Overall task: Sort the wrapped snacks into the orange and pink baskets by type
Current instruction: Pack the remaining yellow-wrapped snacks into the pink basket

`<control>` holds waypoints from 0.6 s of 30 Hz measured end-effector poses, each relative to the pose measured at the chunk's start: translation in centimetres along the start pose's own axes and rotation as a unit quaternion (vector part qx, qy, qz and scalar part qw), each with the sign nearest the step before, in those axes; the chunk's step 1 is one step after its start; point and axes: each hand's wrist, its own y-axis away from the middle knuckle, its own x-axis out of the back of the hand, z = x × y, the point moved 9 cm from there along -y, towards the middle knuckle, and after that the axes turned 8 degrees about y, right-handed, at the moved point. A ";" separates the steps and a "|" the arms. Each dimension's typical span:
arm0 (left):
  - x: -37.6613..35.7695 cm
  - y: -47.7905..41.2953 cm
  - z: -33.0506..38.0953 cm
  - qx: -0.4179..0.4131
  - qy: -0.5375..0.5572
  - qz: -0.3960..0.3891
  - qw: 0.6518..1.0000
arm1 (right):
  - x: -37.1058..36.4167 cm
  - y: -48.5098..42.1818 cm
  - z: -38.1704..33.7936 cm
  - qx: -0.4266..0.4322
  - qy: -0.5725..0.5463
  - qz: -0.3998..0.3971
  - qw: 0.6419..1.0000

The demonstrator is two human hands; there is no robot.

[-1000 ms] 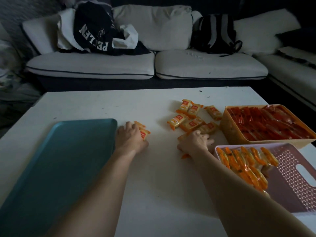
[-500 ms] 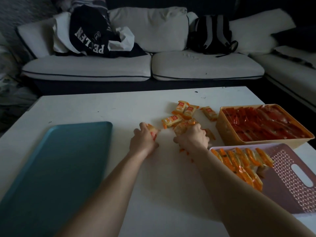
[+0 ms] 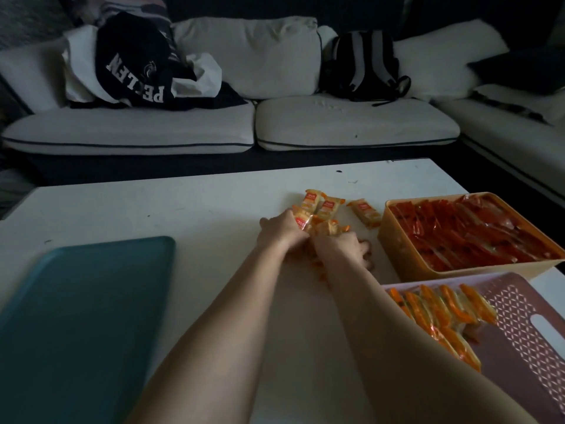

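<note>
Several yellow-orange wrapped snacks [image 3: 324, 206] lie in a loose pile on the white table [image 3: 189, 209]. My left hand [image 3: 279, 232] and my right hand [image 3: 342, 244] press together at the pile's near edge, each closed around yellow snacks. One snack [image 3: 365, 211] lies apart toward the orange basket [image 3: 394, 252], which is full of red wrapped snacks [image 3: 470, 231]. The pink basket [image 3: 526, 341] at the near right holds a row of yellow-orange snacks [image 3: 443, 313].
A teal tray [image 3: 76, 316] lies on the table's left side. Behind the table stands a white sofa [image 3: 189, 133] with dark clothing [image 3: 134, 71] and a backpack [image 3: 363, 65] on it. The table's right edge runs close behind the baskets.
My left hand has slid right from beside the tray to the snack pile with snacks in it. My right hand has moved forward, and both hands now meet at the pile.
</note>
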 end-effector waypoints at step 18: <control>1.6 13.5 -9.5 0.141 0.461 -0.046 0.875 | -4.2 11.2 0.7 0.110 -0.219 -0.268 0.932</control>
